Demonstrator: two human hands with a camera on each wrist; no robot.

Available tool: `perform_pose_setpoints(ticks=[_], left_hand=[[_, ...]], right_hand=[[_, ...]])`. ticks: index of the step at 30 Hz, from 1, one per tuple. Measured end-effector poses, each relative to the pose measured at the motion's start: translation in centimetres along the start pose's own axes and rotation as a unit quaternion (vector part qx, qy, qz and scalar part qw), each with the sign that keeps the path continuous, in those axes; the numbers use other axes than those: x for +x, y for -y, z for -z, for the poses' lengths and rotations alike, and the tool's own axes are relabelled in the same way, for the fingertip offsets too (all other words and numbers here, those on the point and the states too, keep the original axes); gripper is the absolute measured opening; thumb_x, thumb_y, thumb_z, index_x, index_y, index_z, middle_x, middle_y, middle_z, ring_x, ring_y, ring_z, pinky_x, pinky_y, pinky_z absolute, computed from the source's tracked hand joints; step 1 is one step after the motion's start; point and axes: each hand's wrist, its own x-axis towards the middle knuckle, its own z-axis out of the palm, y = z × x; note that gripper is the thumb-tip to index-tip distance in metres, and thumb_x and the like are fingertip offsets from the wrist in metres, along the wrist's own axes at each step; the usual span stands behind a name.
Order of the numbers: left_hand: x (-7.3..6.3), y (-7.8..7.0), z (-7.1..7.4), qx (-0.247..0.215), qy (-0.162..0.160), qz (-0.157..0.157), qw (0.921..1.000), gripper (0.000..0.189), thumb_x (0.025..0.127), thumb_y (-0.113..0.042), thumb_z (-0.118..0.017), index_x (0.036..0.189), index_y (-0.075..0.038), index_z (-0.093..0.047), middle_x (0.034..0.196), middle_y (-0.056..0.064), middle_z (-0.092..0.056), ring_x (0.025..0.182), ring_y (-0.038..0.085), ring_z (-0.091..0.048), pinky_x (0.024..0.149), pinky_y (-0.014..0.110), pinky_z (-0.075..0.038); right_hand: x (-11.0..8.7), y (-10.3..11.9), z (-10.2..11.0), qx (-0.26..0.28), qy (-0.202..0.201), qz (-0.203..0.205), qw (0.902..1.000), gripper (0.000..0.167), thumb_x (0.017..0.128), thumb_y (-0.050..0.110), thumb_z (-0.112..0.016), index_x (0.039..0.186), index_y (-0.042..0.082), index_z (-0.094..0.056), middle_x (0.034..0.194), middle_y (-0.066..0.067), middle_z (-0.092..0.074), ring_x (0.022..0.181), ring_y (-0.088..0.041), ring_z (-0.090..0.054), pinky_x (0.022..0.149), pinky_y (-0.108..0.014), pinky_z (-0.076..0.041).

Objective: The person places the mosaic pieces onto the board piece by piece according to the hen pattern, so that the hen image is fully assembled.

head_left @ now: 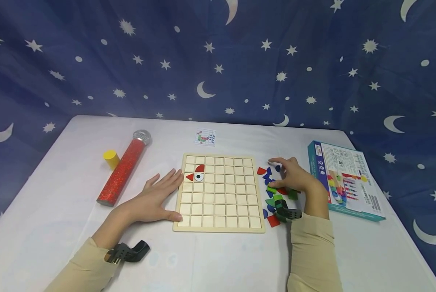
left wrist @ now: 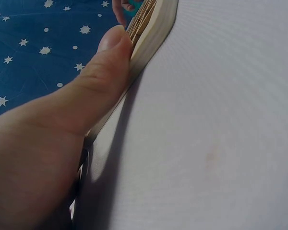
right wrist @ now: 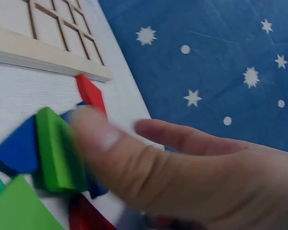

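A wooden grid board [head_left: 220,198] lies in the middle of the table. My left hand [head_left: 150,202] rests along its left edge with fingers spread and thumb at the lower corner. In the upper left cells sit a red quarter-round piece [head_left: 200,167], a small red triangle [head_left: 190,177] and a white eye tile [head_left: 199,177]. Right of the board my right hand [head_left: 294,176] hovers over loose pieces, thumb and index finger apart. In the right wrist view its blurred thumb overlaps a green block [right wrist: 55,153], beside a blue piece [right wrist: 20,146] and a red one [right wrist: 91,93].
A picture card [head_left: 205,137] lies behind the board. To the left are a glittery red microphone [head_left: 123,170] and a yellow cylinder [head_left: 111,159]. A teal-edged box [head_left: 353,178] lies at the right. Near the board's lower right corner is a red square [head_left: 274,221].
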Motion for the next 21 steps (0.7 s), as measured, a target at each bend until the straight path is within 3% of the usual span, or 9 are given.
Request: perform_pose_setpoints(ticks=[6,10,17,21], left_hand=[[-0.1,-0.1,0.2,0.003,-0.003,-0.003,1.0,0.116,0.069,-0.069,-0.067,0.152,-0.007,-0.017,0.161,0.008,-0.01,0.149,0.029,-0.004,0.116,0.055,0.001],[-0.1,-0.1,0.2,0.002,-0.002,-0.002,1.0,0.115,0.069,-0.069,-0.067,0.152,-0.007,-0.017,0.161,0.008,-0.01,0.149,0.029,-0.005,0.116,0.055,0.0],[-0.2,-0.1,0.2,0.0,-0.004,-0.003,1.0,0.116,0.068,-0.069,-0.067,0.152,-0.007,-0.017,0.161,0.008,-0.01,0.149,0.029,-0.005,0.116,0.055,0.0],[-0.2,-0.1,0.1,0.004,-0.005,-0.001,1.0,0.116,0.068,-0.07,-0.067,0.152,-0.008,-0.017,0.161,0.008,-0.01,0.149,0.029,-0.005,0.116,0.055,0.0]], right_hand=[[-0.1,-0.4,0.0,0.04,0.055,0.041,0.9968,0.052,0.074,0.027,-0.082,0.121,0.023,-0.059,0.113,-0.016,-0.035,0.104,-0.033,-0.039,0.081,-0.041,-0.043],[0.1,-0.6,-0.3,0.051,0.06,0.049,0.9957,0.037,0.076,0.022,-0.08,0.111,0.022,-0.068,0.106,-0.012,-0.036,0.1,-0.028,-0.037,0.074,-0.033,-0.038],[0.2,-1.0,-0.4,0.039,0.046,0.06,0.9964,0.036,0.079,0.023,-0.078,0.112,0.021,-0.064,0.109,-0.013,-0.039,0.1,-0.028,-0.038,0.079,-0.035,-0.039],[-0.1,-1.3,-0.2,0.04,0.05,0.053,0.9965,0.037,0.077,0.02,-0.079,0.111,0.022,-0.066,0.109,-0.012,-0.042,0.097,-0.027,-0.04,0.076,-0.033,-0.04]])
